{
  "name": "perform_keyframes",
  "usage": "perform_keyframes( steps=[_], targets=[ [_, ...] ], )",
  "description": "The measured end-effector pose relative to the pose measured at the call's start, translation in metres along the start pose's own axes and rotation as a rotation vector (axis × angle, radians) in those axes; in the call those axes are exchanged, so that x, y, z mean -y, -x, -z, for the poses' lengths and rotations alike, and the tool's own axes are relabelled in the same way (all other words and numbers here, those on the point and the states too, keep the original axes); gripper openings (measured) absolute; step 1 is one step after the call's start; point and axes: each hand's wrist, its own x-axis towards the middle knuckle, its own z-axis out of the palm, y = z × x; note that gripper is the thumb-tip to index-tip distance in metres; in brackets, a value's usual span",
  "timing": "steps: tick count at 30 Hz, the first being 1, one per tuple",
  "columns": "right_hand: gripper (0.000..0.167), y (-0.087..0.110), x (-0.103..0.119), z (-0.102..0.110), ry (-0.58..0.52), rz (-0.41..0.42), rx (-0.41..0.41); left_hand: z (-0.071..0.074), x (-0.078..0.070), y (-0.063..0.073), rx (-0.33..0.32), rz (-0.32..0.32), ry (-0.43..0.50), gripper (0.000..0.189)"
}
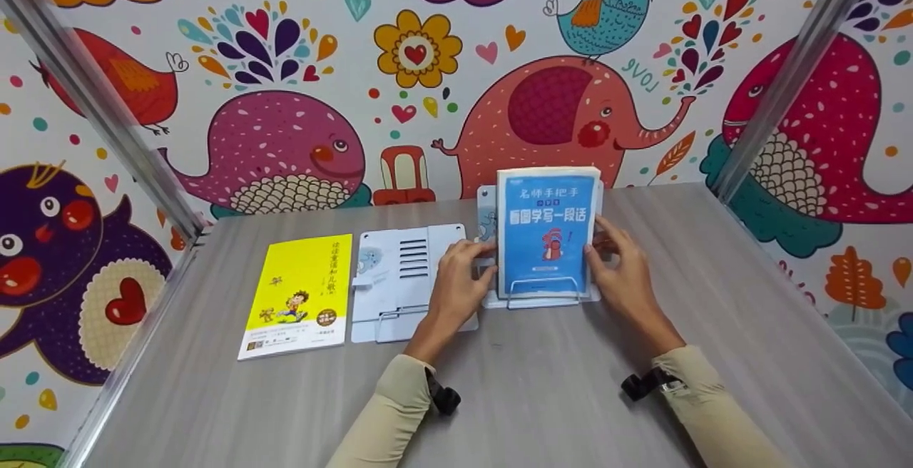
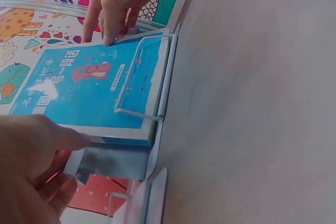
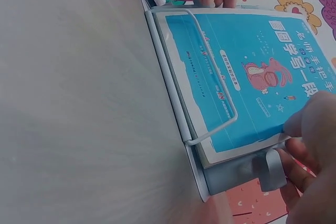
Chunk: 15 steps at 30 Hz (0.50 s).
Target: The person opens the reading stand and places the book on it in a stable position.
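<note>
In front of the blue book [image 1: 546, 240], two beige sleeves [image 1: 389, 411] with black wrist devices [image 1: 444, 397] reach over the grey bench [image 1: 535, 404]. Well left of the blue book lies a yellow book [image 1: 307, 275]; between the two is a second stand [image 1: 389, 290], white and slotted. The left hand [image 1: 462, 275] pinches the blue book's left edge, thumb against its side, fingers bent behind; the right hand [image 1: 626, 272] pinches its right edge, thumb on the cover. A wire bracket [image 1: 543, 304] crosses the blue book's foot. The blue book rests against a pale stand [image 1: 486, 204]; behind it rises the cartoon-patterned wall [image 1: 417, 54].
</note>
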Motion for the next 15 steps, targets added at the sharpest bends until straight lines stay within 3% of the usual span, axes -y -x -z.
perform_keyframes(
  steps=[6, 15],
  targets=[
    [0.061, 0.002, 0.004, -0.001, -0.014, -0.007, -0.063, 0.008, 0.002, 0.004, 0.005, -0.031, 0.045, 0.033],
    [0.057, 0.004, 0.022, -0.006, 0.001, 0.061, -0.239, 0.026, 0.001, 0.013, 0.002, -0.069, 0.129, 0.025]
  ],
)
